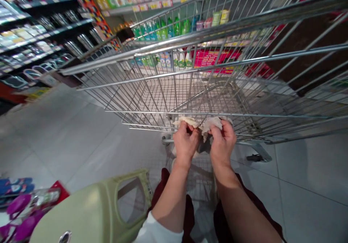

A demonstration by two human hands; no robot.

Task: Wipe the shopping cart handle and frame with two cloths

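Close to the lower side bars of a metal shopping cart, both of my hands are side by side. My left hand is closed on a cream-coloured cloth, its fingers pinched at the cloth's edge. A greyish, crumpled cloth is gripped by my right hand between thumb and fingers. Both cloths lie against the cart's lower wires. Whether they are separate pieces or one, I cannot tell. The cart's wire basket shows only its mesh floor through the bars.
A pale green plastic stool stands at the lower left, near purple packaged goods. Shelves of bottles line the far side of the cart. Another shelf unit rises at upper left. A cart wheel rests on the tiled floor.
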